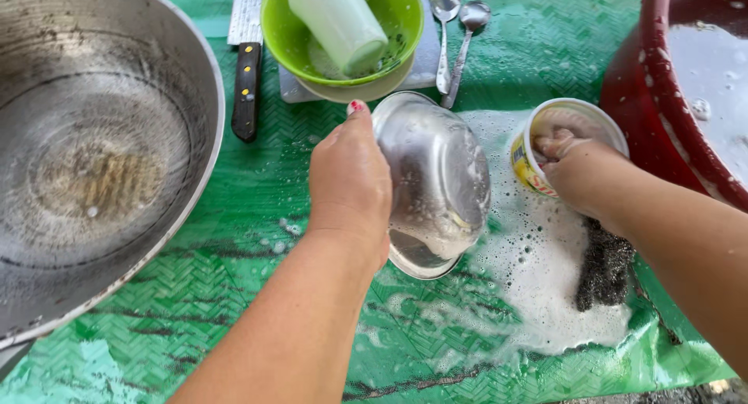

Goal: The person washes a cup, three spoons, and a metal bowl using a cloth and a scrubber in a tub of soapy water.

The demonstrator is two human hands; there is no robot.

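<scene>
1. The left hand (pixel 349 178) holds a shiny steel bowl (pixel 436 182) up on its edge, fingers clamped on the rim, in the middle of the green mat (pixel 195 295)
2. The right hand (pixel 573 166) has its fingers down inside a small yellow tub (pixel 530 166), just right of the bowl; I cannot tell if they are pinching anything in there
3. To wash well, I think the bowl should stay tipped with a firm hold, as soapy steel slips, and only a little soap is needed
4. The steel bowl has some foam at its low edge
5. A dark scrub pad (pixel 604 268) lies in white foam (pixel 538 295) near the tub
6. The green bowl (pixel 343 30) far off holds a pale cup (pixel 339 18) on its side
7. The big wok (pixel 93 155) on the left looks wet and greasy
8. The red tub (pixel 686 84) on the right holds sudsy water
</scene>
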